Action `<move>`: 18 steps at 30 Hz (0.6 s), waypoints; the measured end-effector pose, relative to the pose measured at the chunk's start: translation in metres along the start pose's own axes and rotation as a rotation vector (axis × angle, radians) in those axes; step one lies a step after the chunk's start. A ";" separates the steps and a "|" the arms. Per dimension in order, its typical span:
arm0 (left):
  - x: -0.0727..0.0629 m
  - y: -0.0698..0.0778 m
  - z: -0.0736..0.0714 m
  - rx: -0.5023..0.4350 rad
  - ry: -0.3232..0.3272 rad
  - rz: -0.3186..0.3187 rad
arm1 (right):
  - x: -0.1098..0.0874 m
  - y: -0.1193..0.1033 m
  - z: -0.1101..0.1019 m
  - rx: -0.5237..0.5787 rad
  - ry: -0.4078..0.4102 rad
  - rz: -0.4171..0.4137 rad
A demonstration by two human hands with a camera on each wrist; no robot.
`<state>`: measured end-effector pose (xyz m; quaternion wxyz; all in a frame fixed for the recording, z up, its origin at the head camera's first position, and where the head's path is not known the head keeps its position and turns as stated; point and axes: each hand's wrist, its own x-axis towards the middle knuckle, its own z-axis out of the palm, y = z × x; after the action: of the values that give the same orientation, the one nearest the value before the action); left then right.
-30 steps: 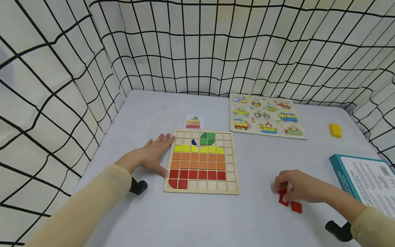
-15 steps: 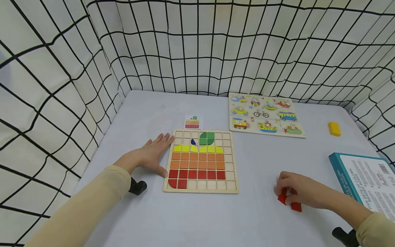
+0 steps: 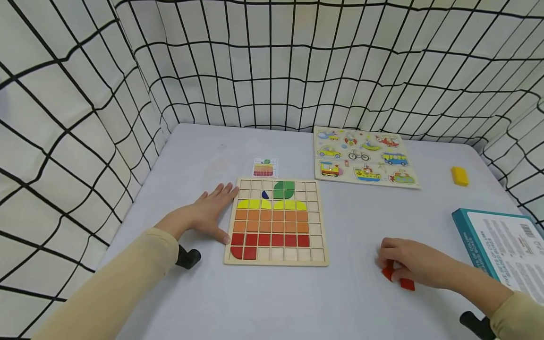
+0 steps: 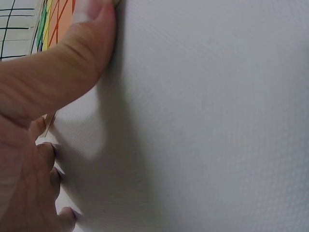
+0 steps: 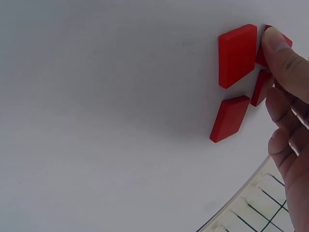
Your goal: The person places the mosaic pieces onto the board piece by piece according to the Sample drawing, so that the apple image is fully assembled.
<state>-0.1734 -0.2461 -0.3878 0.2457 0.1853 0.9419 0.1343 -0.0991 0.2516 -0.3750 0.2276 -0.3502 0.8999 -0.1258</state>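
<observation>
My left hand (image 3: 204,215) lies spread on the table, its thumb and fingertips at the left edge of a wooden grid board (image 3: 319,255). On that board, coloured tiles form rows of yellow, orange (image 3: 272,221) and red (image 3: 263,240), with a green leaf shape (image 3: 284,190) and a small blue piece (image 3: 265,194) above. Off to the right, my right hand (image 3: 418,259) pinches a red tile (image 5: 286,39) under its thumb. Close by its fingers lie more red tiles (image 5: 237,55), partly covered by the hand in the head view.
Behind the board lies a small picture card (image 3: 265,167). A wooden vehicle puzzle (image 3: 367,182) sits at the back, with a yellow block (image 3: 460,176) farther right. Beside my right forearm is a teal and white box (image 3: 501,236). Black netting (image 3: 272,80) surrounds the table.
My right hand has shifted slightly toward me over the red tiles, and its fingers have drawn in among them. The left hand stays put at the board's edge.
</observation>
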 end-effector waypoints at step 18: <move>-0.001 -0.003 0.001 -0.007 0.001 -0.013 | 0.106 -0.086 -0.005 0.323 0.206 0.028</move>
<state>-0.1729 -0.2491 -0.3892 0.2468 0.1782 0.9428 0.1358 -0.1213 0.1168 -0.3719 0.1891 -0.2818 0.8913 -0.3007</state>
